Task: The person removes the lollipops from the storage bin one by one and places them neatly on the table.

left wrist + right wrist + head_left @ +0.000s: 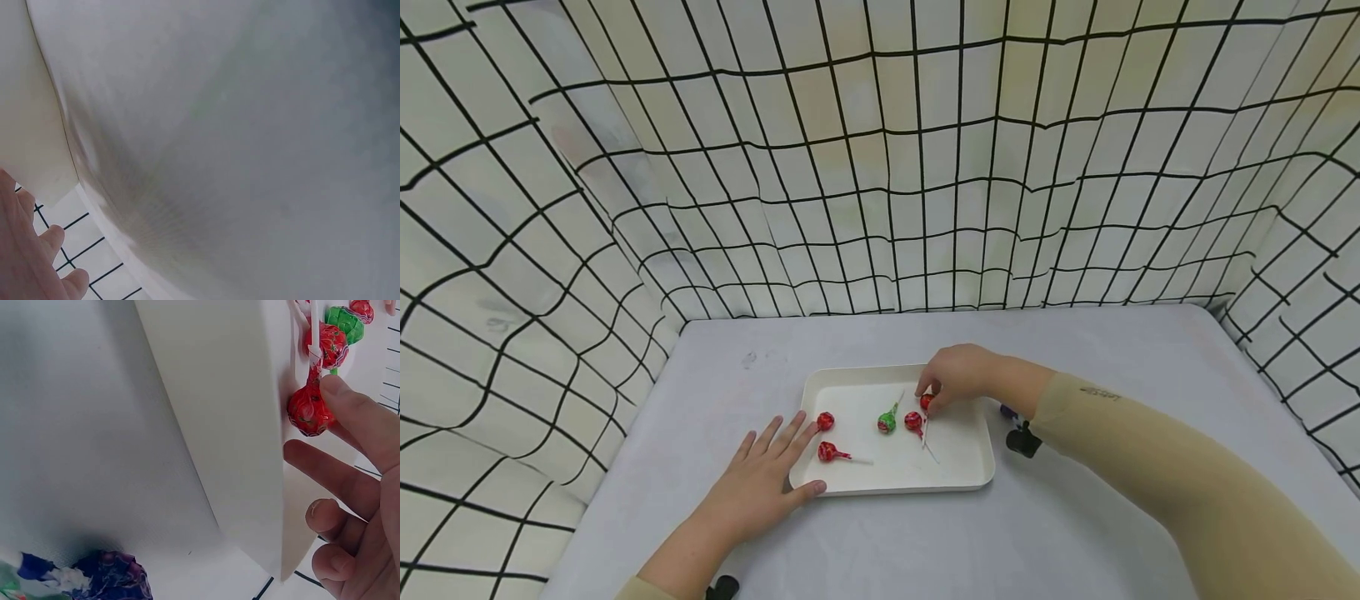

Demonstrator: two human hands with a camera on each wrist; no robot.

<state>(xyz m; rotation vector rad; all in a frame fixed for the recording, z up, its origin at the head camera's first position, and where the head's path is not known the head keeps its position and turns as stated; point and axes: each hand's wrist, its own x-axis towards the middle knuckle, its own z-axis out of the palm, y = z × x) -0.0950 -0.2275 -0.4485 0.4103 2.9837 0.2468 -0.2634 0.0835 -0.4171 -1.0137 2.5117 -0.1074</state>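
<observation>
My right hand (958, 375) reaches over the back right of a white tray (865, 478), thumb and a finger pinching a red-wrapped lollipop (309, 411). Its white stick points toward a second red lollipop (913, 422) close beside it. Left of these lies a green lollipop (887, 422). My left hand (763, 483) rests at the tray's left edge with its fingers spread. Near its fingertips is a red lollipop (825, 421), and another red lollipop (827, 452) lies just in front of that one. In the left wrist view, only part of the left hand (25, 250) shows.
Off the tray's right side, a dark purple lollipop (115, 575) lies on the white tabletop (1075, 342), partly hidden by the right forearm in the head view. A white wall with a black grid (925, 167) surrounds the table's back and sides.
</observation>
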